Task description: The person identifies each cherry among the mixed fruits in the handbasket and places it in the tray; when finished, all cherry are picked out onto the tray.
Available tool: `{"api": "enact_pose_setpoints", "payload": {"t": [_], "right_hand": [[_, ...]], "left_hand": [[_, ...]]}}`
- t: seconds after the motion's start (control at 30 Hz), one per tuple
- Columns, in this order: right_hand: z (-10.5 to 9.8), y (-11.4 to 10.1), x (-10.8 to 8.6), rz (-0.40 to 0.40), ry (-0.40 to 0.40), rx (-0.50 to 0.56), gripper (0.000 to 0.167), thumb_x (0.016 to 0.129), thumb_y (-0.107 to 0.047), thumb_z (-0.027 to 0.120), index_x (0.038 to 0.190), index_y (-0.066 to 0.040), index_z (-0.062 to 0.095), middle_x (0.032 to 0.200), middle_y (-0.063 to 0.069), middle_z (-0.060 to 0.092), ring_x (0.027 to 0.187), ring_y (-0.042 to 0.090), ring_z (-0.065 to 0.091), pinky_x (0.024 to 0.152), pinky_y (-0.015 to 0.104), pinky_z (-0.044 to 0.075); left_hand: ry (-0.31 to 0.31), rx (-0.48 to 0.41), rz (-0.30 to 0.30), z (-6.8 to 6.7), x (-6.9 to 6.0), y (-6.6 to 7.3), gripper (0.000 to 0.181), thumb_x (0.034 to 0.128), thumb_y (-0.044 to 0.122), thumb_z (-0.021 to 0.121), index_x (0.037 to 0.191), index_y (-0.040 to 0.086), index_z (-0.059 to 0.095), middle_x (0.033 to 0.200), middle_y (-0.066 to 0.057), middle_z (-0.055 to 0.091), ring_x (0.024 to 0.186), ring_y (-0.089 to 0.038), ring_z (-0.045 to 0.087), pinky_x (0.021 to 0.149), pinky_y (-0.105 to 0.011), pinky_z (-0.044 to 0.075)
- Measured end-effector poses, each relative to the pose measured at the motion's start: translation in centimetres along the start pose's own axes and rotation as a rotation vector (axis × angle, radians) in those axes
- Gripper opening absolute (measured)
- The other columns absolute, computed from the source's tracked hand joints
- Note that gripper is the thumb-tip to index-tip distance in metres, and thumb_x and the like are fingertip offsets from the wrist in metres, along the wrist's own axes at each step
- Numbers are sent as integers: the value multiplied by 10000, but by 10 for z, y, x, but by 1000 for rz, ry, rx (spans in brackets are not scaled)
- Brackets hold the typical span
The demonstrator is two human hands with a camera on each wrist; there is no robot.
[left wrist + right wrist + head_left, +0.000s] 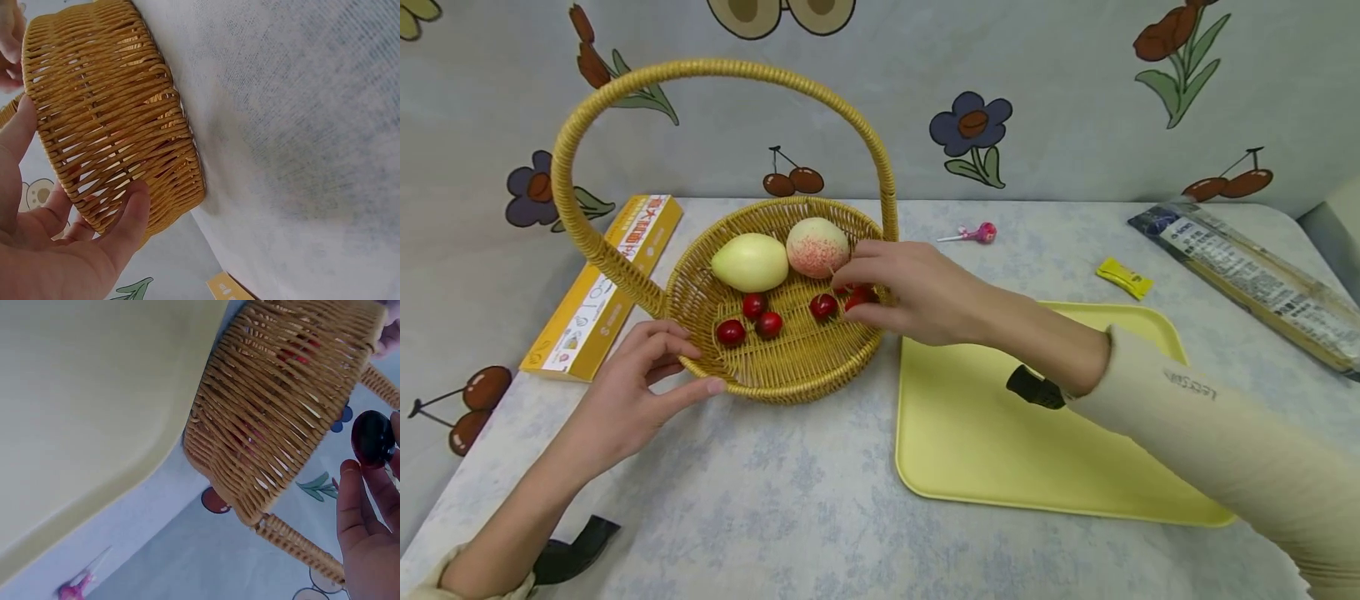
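Note:
A round wicker basket (797, 390) with a tall handle stands on the table. My left hand (636, 387) grips its near-left rim, the thumb outside the weave. Over the basket's right side, my right hand (925, 292) pinches a dark red cherry (373, 439) between fingers and thumb, held above the rim in the right wrist view. Inside the basket are a pale yellow pear-shaped fruit (750, 262), a speckled peach (817, 247) and several loose cherries (768, 325). My right fingers partly hide the red fruit near them in the head view.
A yellow tray (1000, 467) lies right of the basket, under my right forearm. Behind it are a lollipop (985, 233) and a small yellow packet (1124, 278). A long packaged item (1247, 275) lies far right; a yellow box (598, 292) is left of the basket.

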State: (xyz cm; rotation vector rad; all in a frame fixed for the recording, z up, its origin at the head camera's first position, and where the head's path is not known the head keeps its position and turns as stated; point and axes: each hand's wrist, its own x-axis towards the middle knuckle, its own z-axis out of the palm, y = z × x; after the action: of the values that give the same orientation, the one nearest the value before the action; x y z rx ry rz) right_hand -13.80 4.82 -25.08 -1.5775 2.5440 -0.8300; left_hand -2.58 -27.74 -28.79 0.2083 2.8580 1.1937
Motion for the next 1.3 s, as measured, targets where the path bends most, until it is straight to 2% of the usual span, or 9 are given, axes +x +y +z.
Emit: {"api": "enact_pose_setpoints", "payload": {"t": [0.13,0.2,0.33,0.57,0.73,0.87,1.1,1.3], "right_hand": [[-9,-4,-29,-27,103,27,262,905,-175,740,1148,-84,698,1022,-16,636,793,85,554,650,259,493],[-12,-4,-42,-10,130,30,254,903,-158,742,1143,-87,698,997,-29,634,778,60,546,607,244,496],[-15,0,-66,92,115,26,264,904,-138,738,1160,-93,691,980,-39,629,772,51,550,600,244,506],[-14,16,-98,283,50,46,321,889,-90,745,1200,-66,669,1015,-31,636,874,87,601,694,280,545],[-9,24,-109,386,-22,83,328,890,-81,740,1204,-45,653,999,-25,644,904,123,625,726,302,547],[-3,27,-114,430,-57,87,325,887,-110,751,1189,-37,655,963,-27,658,884,141,617,722,329,534],[6,29,-114,440,-82,64,309,904,-186,744,1162,-36,666,842,-47,617,724,113,547,642,311,484],[13,33,-112,431,-95,33,290,889,-153,756,1137,-28,673,847,-33,613,710,120,533,650,311,475]], "left_hand": [[-2,2,8,0,1,1,317,853,170,791,1028,-18,604,1268,-145,433,1143,-265,472,849,-42,407],[-2,5,8,-1,1,0,321,851,168,793,1031,-18,602,1270,-146,432,1144,-266,471,848,-41,407],[4,8,4,-1,0,-1,329,850,169,794,1035,-19,598,1264,-139,434,1135,-257,473,849,-45,409],[6,7,4,-1,-1,-1,330,857,166,789,1047,-17,591,1265,-131,429,1123,-195,462,855,-48,411],[8,10,3,0,-2,-2,328,861,159,786,1052,-18,586,1264,-130,428,1104,-125,455,855,-41,403],[8,9,8,0,-1,-2,325,860,151,786,1049,-19,583,1260,-132,430,1103,-123,454,854,-40,402],[3,17,12,1,0,-1,327,855,155,791,1040,-16,582,1258,-135,434,1119,-208,458,852,-41,403],[-3,17,17,1,1,-1,328,849,153,795,1036,-15,584,1254,-136,437,1131,-242,459,849,-42,405]]}}
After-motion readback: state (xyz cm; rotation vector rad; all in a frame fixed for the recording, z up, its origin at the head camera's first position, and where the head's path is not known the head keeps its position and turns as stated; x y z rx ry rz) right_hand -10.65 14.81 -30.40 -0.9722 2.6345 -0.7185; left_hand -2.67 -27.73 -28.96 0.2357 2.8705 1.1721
